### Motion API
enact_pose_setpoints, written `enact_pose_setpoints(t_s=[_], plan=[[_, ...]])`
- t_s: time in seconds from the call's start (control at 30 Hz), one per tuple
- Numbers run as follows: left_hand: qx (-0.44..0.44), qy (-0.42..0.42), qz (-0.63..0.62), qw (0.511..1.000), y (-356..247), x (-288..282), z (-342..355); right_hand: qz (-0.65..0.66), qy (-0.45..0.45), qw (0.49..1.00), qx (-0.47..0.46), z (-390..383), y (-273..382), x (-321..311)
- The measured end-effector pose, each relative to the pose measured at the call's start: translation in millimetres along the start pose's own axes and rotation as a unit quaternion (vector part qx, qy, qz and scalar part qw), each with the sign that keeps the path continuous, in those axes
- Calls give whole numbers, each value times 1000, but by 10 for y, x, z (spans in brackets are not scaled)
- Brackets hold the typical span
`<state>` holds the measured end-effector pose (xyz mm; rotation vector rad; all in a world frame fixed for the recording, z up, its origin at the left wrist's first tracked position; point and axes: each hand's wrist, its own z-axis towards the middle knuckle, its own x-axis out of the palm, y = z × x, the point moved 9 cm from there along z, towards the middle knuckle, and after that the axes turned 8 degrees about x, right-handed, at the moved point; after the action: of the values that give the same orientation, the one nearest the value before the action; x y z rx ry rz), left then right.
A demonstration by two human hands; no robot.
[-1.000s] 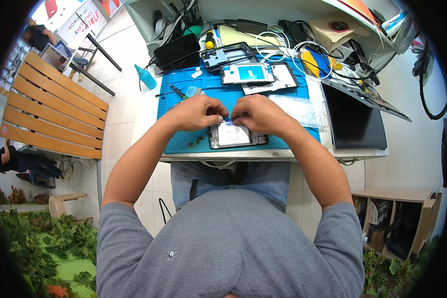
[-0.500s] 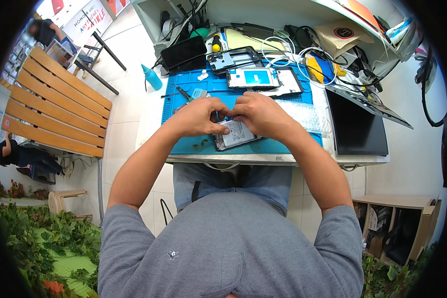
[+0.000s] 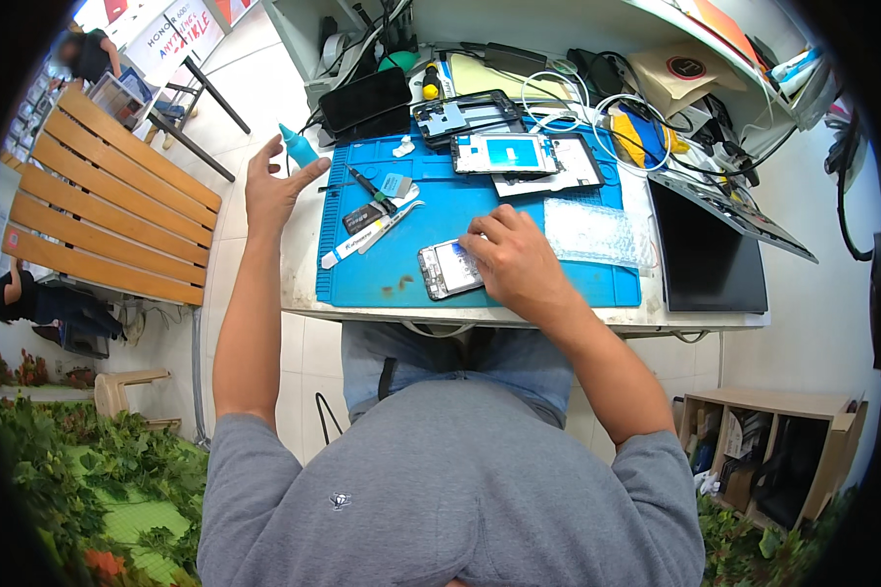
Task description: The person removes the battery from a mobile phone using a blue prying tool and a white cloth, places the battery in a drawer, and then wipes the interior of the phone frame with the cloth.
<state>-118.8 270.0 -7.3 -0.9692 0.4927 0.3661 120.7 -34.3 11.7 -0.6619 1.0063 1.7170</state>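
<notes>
My left hand [image 3: 276, 188] reaches the far left edge of the bench, thumb and fingers spread around a light-blue squeeze bottle [image 3: 301, 152] with a pointed tip, without closing on it. An opened phone [image 3: 448, 271] with its inner parts exposed lies near the front of the blue mat [image 3: 357, 284]. Over that phone's right side, my right hand [image 3: 521, 262] has its fingers curled and pressed together; whatever they hold, if anything, is hidden. Left of the phone lie tweezers [image 3: 394, 227], a white pen-like tool [image 3: 354, 245] and a dark-handled tool [image 3: 370, 188].
More phone parts, including a frame with a blue screen [image 3: 504, 154], sit at the mat's back. Bubble wrap [image 3: 597, 233] lies on the right, beside a dark laptop screen panel [image 3: 707, 249]. Cables [image 3: 607, 112] tangle at the back right. A black phone [image 3: 365, 101] leans at the back left.
My left hand has left the opened phone and moved up and left to the squeeze bottle, its fingers spreading. My right hand has shifted slightly down and right, still over the phone.
</notes>
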Motion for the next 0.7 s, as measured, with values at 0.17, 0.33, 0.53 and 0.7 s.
enact_pose_setpoints(t_s=[0.17, 0.33, 0.53, 0.7], plan=[[4, 56, 56, 997, -79, 140, 16, -23, -9, 1000, 15, -138, 33, 75], [25, 3, 53, 998, -171, 23, -30, -26, -32, 999, 22, -177, 74, 67], [216, 290, -56, 931, -1267, 198, -595, -50, -59, 997, 28, -236, 75, 73], [221, 418, 39, 880, -1418, 405, -1024, -52, -58, 996, 41, -249, 57, 78]])
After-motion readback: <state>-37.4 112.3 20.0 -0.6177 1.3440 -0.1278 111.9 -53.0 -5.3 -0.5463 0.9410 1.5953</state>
